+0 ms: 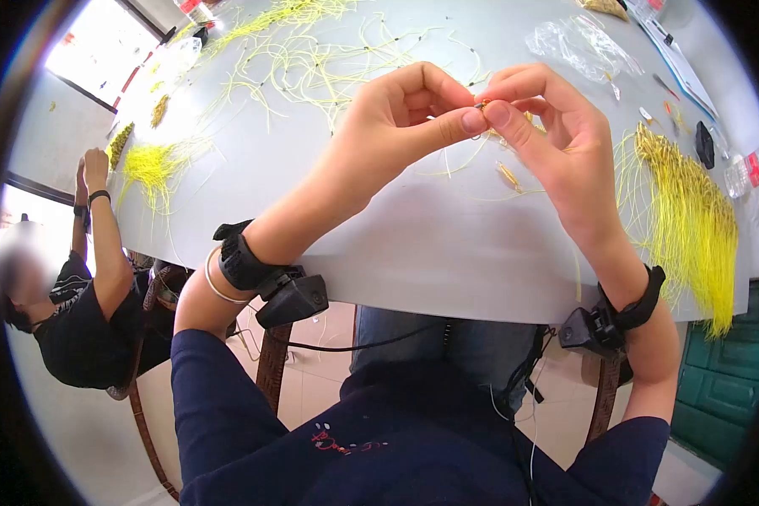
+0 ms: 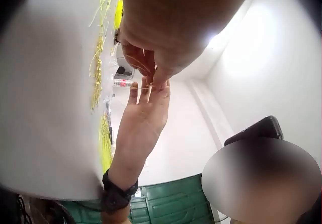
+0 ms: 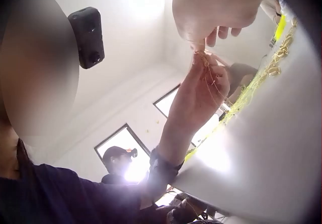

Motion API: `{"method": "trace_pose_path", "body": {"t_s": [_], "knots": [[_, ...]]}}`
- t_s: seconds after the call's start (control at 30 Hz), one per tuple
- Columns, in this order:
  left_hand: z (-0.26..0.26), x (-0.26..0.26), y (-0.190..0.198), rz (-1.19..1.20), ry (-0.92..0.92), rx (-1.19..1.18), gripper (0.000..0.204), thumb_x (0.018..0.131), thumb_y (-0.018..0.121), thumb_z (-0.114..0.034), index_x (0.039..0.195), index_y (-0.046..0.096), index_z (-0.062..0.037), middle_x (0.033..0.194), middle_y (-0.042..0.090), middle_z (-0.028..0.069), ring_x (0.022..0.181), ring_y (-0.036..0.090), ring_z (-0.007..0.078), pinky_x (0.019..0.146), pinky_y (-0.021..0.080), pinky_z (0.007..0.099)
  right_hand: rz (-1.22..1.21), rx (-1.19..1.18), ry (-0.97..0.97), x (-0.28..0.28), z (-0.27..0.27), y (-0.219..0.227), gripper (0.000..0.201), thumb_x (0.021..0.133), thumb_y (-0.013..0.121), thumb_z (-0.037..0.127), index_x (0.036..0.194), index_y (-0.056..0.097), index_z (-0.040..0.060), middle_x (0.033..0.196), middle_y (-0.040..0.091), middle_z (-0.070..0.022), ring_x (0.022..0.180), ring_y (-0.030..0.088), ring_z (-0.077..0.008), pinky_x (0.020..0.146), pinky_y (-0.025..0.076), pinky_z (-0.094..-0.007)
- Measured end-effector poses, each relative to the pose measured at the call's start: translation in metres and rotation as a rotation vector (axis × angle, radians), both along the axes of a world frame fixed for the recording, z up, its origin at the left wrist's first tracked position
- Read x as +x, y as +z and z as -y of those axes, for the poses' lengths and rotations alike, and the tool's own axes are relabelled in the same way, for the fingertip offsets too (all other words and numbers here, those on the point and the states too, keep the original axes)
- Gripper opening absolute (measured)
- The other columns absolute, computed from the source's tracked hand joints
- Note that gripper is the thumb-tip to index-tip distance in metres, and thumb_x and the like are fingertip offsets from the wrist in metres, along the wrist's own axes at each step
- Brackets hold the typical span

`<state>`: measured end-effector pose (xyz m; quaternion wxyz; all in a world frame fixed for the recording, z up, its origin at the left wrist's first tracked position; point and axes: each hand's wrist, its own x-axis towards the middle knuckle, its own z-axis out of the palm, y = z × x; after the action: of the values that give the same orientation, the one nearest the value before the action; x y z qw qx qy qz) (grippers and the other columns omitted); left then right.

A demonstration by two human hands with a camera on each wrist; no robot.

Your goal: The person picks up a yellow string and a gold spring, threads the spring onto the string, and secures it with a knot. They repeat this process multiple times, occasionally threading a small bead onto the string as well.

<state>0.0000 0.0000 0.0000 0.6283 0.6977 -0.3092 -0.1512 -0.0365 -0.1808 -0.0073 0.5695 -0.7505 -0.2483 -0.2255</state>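
Observation:
Above the table, my left hand (image 1: 396,114) and right hand (image 1: 557,126) meet fingertip to fingertip. Between thumbs and forefingers they pinch a small fishing-rig piece (image 1: 481,104), dark with a touch of orange. A gold wire coil (image 3: 204,58) with thin strands shows at the left fingertips in the right wrist view; the strands hang down across the left palm. In the left wrist view, the right hand's (image 2: 143,118) other fingers are spread behind the pinch. Fingers cover most of the piece. On the table below lies a loose gold coil (image 1: 508,175).
A thick bundle of yellow-green lines with gold tops (image 1: 687,202) lies at the right edge, near a bottle (image 1: 750,169). Loose yellow lines (image 1: 312,72) spread across the back, by a clear plastic bag (image 1: 578,46). Another person (image 1: 84,304) works at the left beside a line bundle (image 1: 152,169).

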Motion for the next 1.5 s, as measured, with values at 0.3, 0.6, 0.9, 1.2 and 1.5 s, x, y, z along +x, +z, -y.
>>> {"method": "trace_pose_path", "body": {"t_s": [0.3, 0.6, 0.9, 1.2, 1.5], "knots": [[-0.003, 0.000, 0.002, -0.088, -0.298, -0.010, 0.041, 0.087, 0.058, -0.039, 0.105, 0.059, -0.0026, 0.095, 0.058, 0.0027, 0.081, 0.049, 0.0085, 0.078, 0.042, 0.0250, -0.310, 0.246, 0.341, -0.006, 0.002, 0.012, 0.014, 0.090, 0.052, 0.019, 0.086, 0.055, 0.0053, 0.096, 0.058, -0.0056, 0.087, 0.053, -0.0115, 0.079, 0.042, -0.0266], [0.003, -0.012, 0.007, -0.043, -0.442, 0.037, 0.037, 0.097, 0.038, -0.034, 0.089, 0.056, -0.0026, 0.074, 0.050, -0.0006, 0.071, 0.044, 0.0076, 0.068, 0.038, 0.0220, -0.203, 0.398, 0.430, 0.010, 0.010, 0.007, 0.014, 0.092, 0.051, 0.017, 0.090, 0.056, 0.0034, 0.090, 0.062, -0.0103, 0.083, 0.059, -0.0149, 0.076, 0.048, -0.0287], [0.000, -0.021, 0.005, 0.209, -0.662, 0.202, 0.033, 0.097, 0.035, -0.024, 0.073, 0.045, -0.0030, 0.065, 0.044, 0.0032, 0.062, 0.040, 0.0120, 0.061, 0.036, 0.0271, -0.182, 0.603, 0.079, 0.042, 0.069, 0.011, 0.018, 0.090, 0.051, 0.016, 0.099, 0.057, 0.0021, 0.102, 0.062, -0.0118, 0.091, 0.060, -0.0216, 0.085, 0.047, -0.0351], [-0.008, -0.032, 0.009, 0.156, -0.753, 0.475, 0.026, 0.091, 0.043, -0.020, 0.078, 0.060, -0.0052, 0.063, 0.055, 0.0058, 0.060, 0.053, 0.0171, 0.059, 0.042, 0.0297, 0.051, 0.209, -0.221, 0.007, 0.107, 0.086, 0.028, 0.092, 0.049, 0.023, 0.111, 0.056, 0.0032, 0.116, 0.055, -0.0117, 0.108, 0.053, -0.0213, 0.099, 0.037, -0.0343], [-0.008, -0.027, 0.007, 0.169, -0.766, 0.524, 0.023, 0.090, 0.045, -0.021, 0.084, 0.063, -0.0072, 0.070, 0.061, 0.0048, 0.065, 0.058, 0.0160, 0.061, 0.044, 0.0286, 0.011, -0.136, 0.638, -0.077, 0.119, 0.107, 0.015, 0.089, 0.053, 0.012, 0.096, 0.052, -0.0012, 0.081, 0.059, -0.0143, 0.074, 0.060, -0.0204, 0.063, 0.051, -0.0244]]}}
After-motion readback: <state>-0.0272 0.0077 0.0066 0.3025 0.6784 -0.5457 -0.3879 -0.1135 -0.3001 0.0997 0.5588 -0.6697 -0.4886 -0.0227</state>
